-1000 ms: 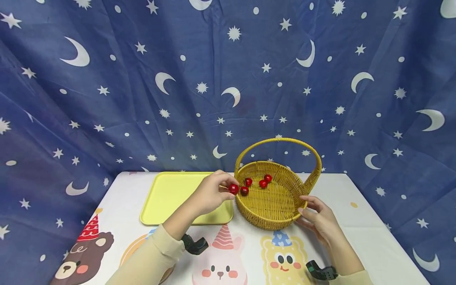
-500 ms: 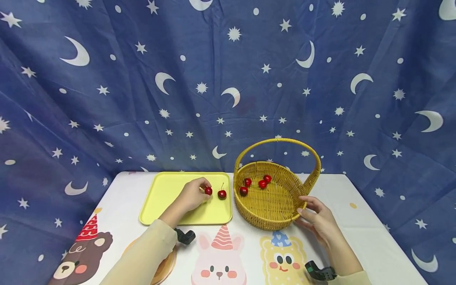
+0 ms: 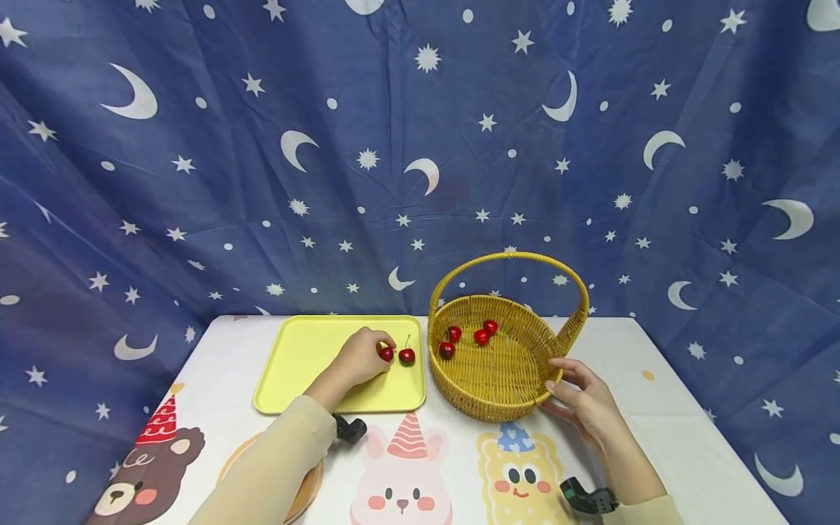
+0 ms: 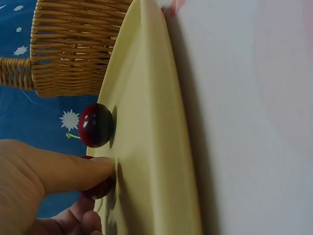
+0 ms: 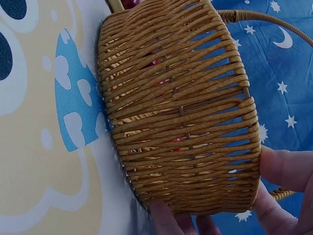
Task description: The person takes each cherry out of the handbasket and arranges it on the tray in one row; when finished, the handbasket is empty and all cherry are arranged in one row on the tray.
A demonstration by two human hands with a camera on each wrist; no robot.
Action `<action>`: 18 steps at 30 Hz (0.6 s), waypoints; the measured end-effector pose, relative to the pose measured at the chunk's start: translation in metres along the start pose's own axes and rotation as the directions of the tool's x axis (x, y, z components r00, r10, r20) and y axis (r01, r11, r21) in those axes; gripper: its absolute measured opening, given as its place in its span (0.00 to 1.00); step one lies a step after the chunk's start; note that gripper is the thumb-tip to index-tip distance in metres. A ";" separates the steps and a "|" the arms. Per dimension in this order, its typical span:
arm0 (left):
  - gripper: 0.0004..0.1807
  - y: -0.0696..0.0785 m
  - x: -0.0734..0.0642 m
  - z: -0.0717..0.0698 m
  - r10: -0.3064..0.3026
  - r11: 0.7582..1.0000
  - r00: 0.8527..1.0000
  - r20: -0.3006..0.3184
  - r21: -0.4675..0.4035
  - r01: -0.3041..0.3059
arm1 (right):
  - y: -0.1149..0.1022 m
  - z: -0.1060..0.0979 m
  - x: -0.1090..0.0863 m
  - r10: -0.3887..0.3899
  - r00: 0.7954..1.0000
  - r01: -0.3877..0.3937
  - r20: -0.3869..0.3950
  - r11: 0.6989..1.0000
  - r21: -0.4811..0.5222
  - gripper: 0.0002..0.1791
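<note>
My left hand (image 3: 362, 356) is over the right half of the yellow tray (image 3: 295, 364). It pinches a dark red cherry (image 4: 100, 188) between thumb and fingers, low at the tray's surface; the thumb partly covers it in the left wrist view. Just right of it on the tray sits another cherry (image 3: 407, 356), its thin stem pointing up. My right hand (image 3: 587, 401) grips the near right rim of the woven basket (image 3: 499, 412), with fingertips also along its outer side in the right wrist view. Several red cherries lie inside, toward the basket's left and back.
The basket's tall arched handle (image 3: 512, 255) rises above it, and its left side stands close to the tray's right edge. A white tablecloth (image 3: 682, 437) with cartoon animals covers the table. Behind hangs a blue curtain (image 3: 367, 219) with moons and stars.
My left hand has moved left from the basket's left rim to the tray with a cherry, then lowered slightly. A cherry on the tray has come into sight. My right hand has stayed on the basket.
</note>
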State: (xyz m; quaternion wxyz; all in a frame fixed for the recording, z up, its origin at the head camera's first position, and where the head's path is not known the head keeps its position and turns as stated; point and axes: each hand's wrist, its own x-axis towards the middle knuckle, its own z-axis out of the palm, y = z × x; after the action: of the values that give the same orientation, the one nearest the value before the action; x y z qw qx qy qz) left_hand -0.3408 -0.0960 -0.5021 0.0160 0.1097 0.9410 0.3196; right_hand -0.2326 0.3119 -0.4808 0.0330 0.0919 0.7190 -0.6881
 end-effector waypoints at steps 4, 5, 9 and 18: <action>0.22 0.002 -0.003 -0.003 0.000 1.000 1.000 -0.002 0.014 0.000 | 0.000 0.001 0.000 0.005 1.000 -0.005 -0.002 1.000 -0.005 0.27; 0.22 0.002 -0.004 -0.004 0.002 1.000 1.000 -0.005 0.016 -0.002 | 0.000 0.001 0.000 0.006 1.000 -0.006 -0.003 1.000 -0.005 0.27; 0.22 0.004 -0.006 -0.006 0.004 1.000 1.000 -0.020 0.016 -0.003 | 0.000 0.000 0.001 0.007 1.000 -0.007 -0.005 1.000 -0.008 0.27; 0.14 0.012 -0.010 -0.005 -0.009 0.998 1.000 -0.014 0.063 0.010 | 0.002 0.002 -0.002 -0.004 1.000 0.004 -0.001 1.000 -0.010 0.25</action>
State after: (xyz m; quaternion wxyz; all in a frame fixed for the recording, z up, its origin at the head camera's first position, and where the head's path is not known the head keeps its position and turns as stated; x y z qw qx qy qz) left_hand -0.3290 -0.0915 -0.4911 0.0076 0.1036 0.9512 0.2906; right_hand -0.2302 0.3101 -0.4821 0.0317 0.0905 0.7225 -0.6847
